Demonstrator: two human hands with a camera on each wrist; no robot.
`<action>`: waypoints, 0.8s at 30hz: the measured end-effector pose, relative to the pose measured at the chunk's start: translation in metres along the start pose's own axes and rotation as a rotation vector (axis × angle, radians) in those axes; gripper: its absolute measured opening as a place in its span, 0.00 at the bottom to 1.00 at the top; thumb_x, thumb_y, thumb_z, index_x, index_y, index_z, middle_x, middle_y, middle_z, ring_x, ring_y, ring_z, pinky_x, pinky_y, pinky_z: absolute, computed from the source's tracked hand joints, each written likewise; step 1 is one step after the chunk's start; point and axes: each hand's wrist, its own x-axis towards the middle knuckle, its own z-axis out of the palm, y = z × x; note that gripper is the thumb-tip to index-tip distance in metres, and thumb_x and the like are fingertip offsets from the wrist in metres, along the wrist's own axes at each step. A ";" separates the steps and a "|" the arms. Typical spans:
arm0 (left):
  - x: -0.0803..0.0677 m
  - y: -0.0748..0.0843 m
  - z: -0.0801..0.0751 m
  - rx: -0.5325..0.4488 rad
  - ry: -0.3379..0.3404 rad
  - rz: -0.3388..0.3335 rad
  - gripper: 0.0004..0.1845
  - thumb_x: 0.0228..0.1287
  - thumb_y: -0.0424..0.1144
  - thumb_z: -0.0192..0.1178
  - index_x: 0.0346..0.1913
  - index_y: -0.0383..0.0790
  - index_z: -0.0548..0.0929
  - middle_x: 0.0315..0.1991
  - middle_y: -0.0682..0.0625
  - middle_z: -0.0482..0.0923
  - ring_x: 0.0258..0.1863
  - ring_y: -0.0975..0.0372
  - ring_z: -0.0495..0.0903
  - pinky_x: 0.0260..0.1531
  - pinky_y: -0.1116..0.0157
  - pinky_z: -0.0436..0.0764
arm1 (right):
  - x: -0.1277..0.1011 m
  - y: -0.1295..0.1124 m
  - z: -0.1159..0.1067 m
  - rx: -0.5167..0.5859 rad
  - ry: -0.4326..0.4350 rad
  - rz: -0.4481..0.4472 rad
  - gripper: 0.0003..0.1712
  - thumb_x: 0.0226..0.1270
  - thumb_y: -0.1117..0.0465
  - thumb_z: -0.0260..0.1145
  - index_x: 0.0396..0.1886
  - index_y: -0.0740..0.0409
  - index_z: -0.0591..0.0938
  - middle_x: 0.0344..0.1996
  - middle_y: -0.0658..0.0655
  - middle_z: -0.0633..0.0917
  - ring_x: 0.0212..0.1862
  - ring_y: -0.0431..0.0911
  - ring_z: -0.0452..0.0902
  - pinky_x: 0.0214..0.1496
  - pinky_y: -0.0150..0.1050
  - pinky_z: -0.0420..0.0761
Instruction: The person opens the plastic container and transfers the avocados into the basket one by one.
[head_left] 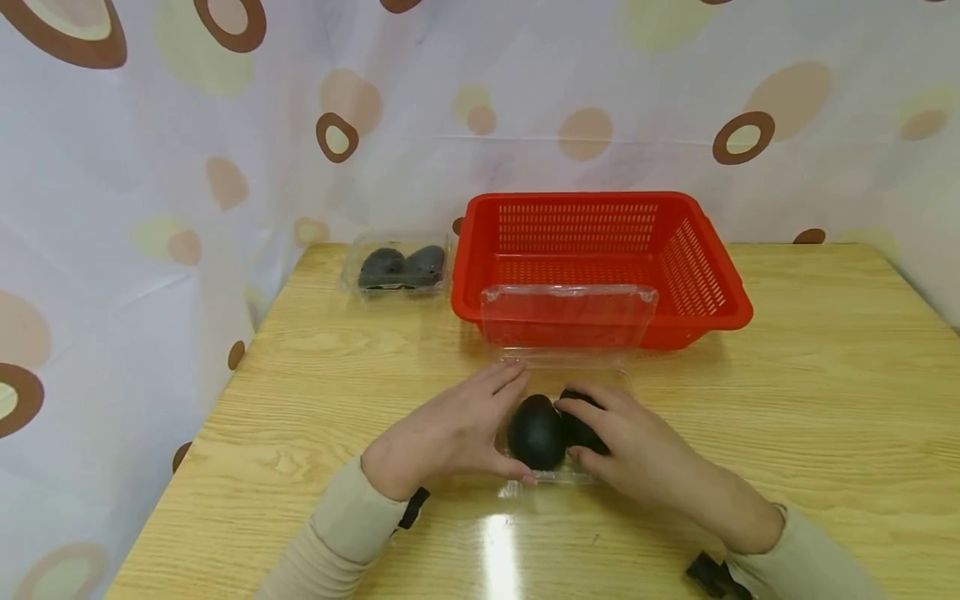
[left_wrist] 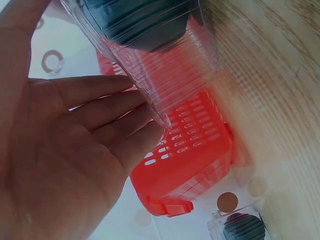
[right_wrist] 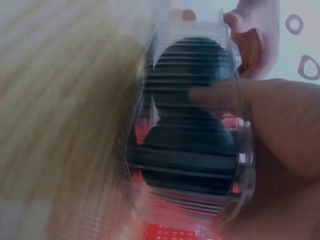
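Observation:
A clear plastic clamshell box [head_left: 558, 477] lies on the table with its lid [head_left: 566, 315] raised at the back. Two dark avocados sit side by side in it, a left avocado [head_left: 536, 435] and a right avocado [head_left: 583, 432]. My right hand [head_left: 641, 442] grips the right one, fingers over its top and thumb at its near side. In the right wrist view that thumb [right_wrist: 212, 95] reaches inside the box wall. My left hand [head_left: 453, 429] spans the box's left end, thumb by the front rim; its nearly straight fingers [left_wrist: 117, 112] touch the side in the left wrist view.
Behind the raised lid stands a red perforated plastic basket [head_left: 600, 332]. At the back left, another clear box [head_left: 352, 271] holds two dark avocados [head_left: 401, 268]. A patterned cloth [head_left: 540, 158] hangs along the back and left of the wooden table [head_left: 832, 400].

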 end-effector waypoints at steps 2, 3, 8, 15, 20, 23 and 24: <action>0.000 0.001 -0.001 0.003 -0.008 -0.008 0.61 0.49 0.72 0.66 0.77 0.35 0.56 0.79 0.43 0.52 0.80 0.54 0.50 0.77 0.59 0.58 | 0.003 0.001 -0.001 0.004 -0.029 -0.008 0.32 0.59 0.58 0.74 0.64 0.57 0.78 0.65 0.62 0.76 0.65 0.60 0.73 0.62 0.60 0.78; 0.000 0.002 -0.001 0.003 -0.011 -0.011 0.61 0.49 0.72 0.66 0.77 0.35 0.56 0.79 0.43 0.52 0.80 0.54 0.50 0.77 0.59 0.58 | 0.004 0.002 -0.001 0.007 -0.047 -0.010 0.32 0.60 0.58 0.74 0.65 0.57 0.77 0.66 0.62 0.75 0.66 0.60 0.72 0.62 0.60 0.77; 0.001 0.003 -0.001 0.014 -0.007 -0.016 0.62 0.49 0.73 0.65 0.77 0.35 0.56 0.79 0.44 0.53 0.79 0.54 0.51 0.77 0.59 0.58 | 0.007 0.005 -0.001 0.014 -0.104 -0.011 0.33 0.62 0.59 0.72 0.67 0.59 0.74 0.68 0.62 0.72 0.68 0.61 0.69 0.63 0.61 0.76; 0.001 0.004 -0.001 0.011 -0.007 -0.026 0.62 0.48 0.73 0.66 0.77 0.35 0.57 0.78 0.43 0.55 0.79 0.54 0.52 0.76 0.59 0.60 | 0.006 0.007 0.001 0.028 -0.070 -0.019 0.32 0.61 0.61 0.71 0.66 0.60 0.75 0.67 0.61 0.75 0.66 0.59 0.71 0.63 0.61 0.76; 0.002 0.004 -0.001 -0.001 -0.011 -0.036 0.62 0.48 0.72 0.65 0.77 0.35 0.57 0.79 0.44 0.53 0.79 0.54 0.50 0.76 0.59 0.59 | 0.004 0.008 0.002 0.047 -0.039 -0.014 0.34 0.60 0.62 0.71 0.67 0.60 0.75 0.66 0.60 0.75 0.66 0.59 0.72 0.63 0.61 0.76; 0.003 0.004 -0.001 0.006 -0.012 -0.039 0.62 0.48 0.73 0.65 0.77 0.36 0.57 0.79 0.44 0.53 0.79 0.54 0.51 0.76 0.59 0.59 | 0.003 0.009 0.001 0.054 -0.028 -0.017 0.34 0.60 0.63 0.71 0.67 0.61 0.75 0.66 0.60 0.75 0.66 0.59 0.72 0.63 0.60 0.76; 0.003 0.004 -0.001 0.007 -0.013 -0.040 0.62 0.48 0.73 0.66 0.77 0.36 0.57 0.79 0.44 0.53 0.79 0.54 0.51 0.76 0.59 0.59 | 0.003 0.009 0.001 0.057 -0.027 -0.018 0.34 0.59 0.63 0.70 0.67 0.61 0.75 0.66 0.60 0.75 0.66 0.59 0.72 0.64 0.60 0.76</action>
